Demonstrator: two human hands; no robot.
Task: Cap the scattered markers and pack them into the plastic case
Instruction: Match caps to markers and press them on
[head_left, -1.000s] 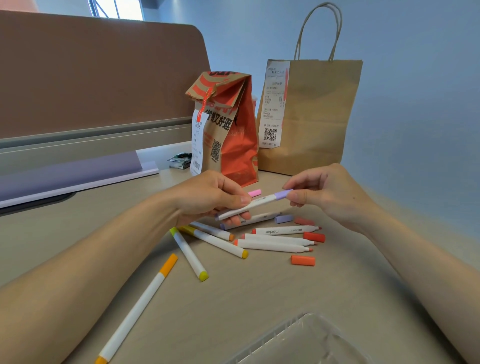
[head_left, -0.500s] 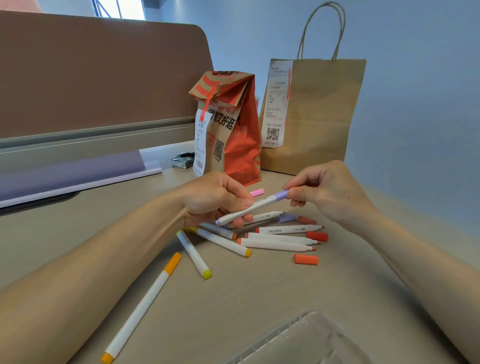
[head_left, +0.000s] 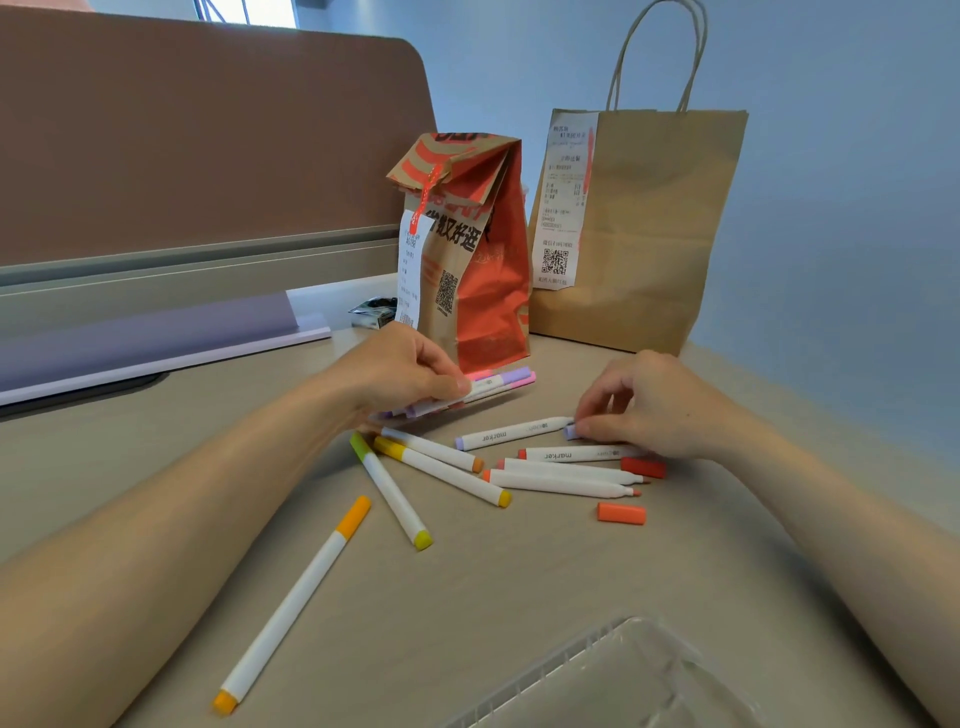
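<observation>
My left hand (head_left: 400, 371) grips a small bundle of capped markers (head_left: 496, 385), one with a purple cap and one with a pink cap, just above the desk. My right hand (head_left: 644, 402) rests low on the desk with its fingertips pinching a loose purple cap (head_left: 570, 431), right at the tip of an uncapped purple marker (head_left: 511, 432). Several white markers lie scattered in front: red ones (head_left: 561, 480) uncapped, and orange (head_left: 291, 608), green (head_left: 390, 491) and yellow (head_left: 441, 470) ones capped. Two loose red caps (head_left: 621, 513) lie nearby. The clear plastic case (head_left: 608, 680) sits at the bottom edge.
A red-printed paper bag (head_left: 467, 249) and a brown handled paper bag (head_left: 644, 228) stand behind the markers. A brown partition (head_left: 208, 145) and a lilac ledge (head_left: 145, 338) run along the left back. A small dark wrapper (head_left: 374, 312) lies by the red bag.
My right hand let go of the purple marker's cap end and dropped to the desk onto a loose purple cap. My left hand kept that marker and holds it with the pink one.
</observation>
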